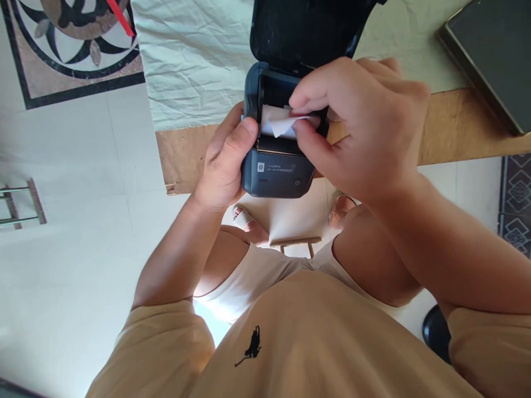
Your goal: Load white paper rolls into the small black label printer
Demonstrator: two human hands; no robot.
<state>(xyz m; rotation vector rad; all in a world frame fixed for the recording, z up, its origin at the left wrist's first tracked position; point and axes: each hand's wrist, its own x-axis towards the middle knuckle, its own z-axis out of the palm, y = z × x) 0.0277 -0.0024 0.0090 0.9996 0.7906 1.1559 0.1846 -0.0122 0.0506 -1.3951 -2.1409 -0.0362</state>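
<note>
A small dark blue label printer [279, 176] is held over the table's front edge, its black lid [309, 33] swung up and away from me. My left hand [228, 152] grips the printer's left side, thumb on the rim. Inside the compartment lies a white paper roll [269, 116]. Thumb and index finger of my right hand [360, 121] pinch the roll's loose paper end [284, 126], which is lifted and folded over. The roll's right part is hidden behind my fingers. A Bluetooth mark and a power symbol show on the printer's front.
A pale green cloth [194, 61] covers most of the wooden table [182, 157]. At the right lies a dark flat case-like object [493, 61]. Below the table edge are my legs and a small wooden stool [295, 241]. A metal-and-wood rack [25, 204] stands on the floor at left.
</note>
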